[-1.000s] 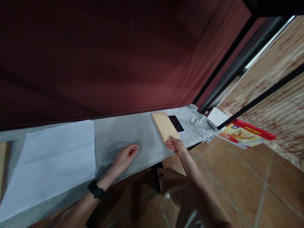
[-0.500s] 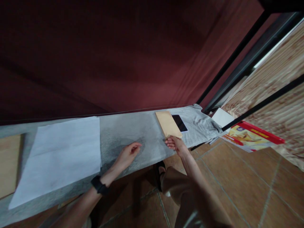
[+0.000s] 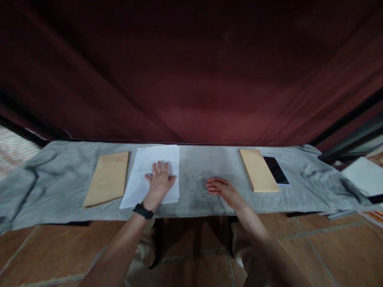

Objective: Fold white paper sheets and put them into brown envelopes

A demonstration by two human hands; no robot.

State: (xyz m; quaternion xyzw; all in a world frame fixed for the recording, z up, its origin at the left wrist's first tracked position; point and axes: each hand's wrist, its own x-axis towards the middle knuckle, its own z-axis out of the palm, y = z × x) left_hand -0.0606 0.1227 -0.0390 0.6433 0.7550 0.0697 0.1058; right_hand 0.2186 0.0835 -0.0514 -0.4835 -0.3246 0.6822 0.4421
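Head view: a long desk under grey cloth runs left to right before a dark red curtain. White paper lies left of centre, long axis running from near edge to far edge. The left hand, earlier on bare cloth, now presses flat on it, fingers spread. A tan envelope lies just left. The right hand, off the right-side envelope it touched before, rests open, holding nothing. A phone lies alongside that envelope.

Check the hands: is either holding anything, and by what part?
Nothing held. Left hand lies flat on the white paper; right hand rests on the grey cloth.
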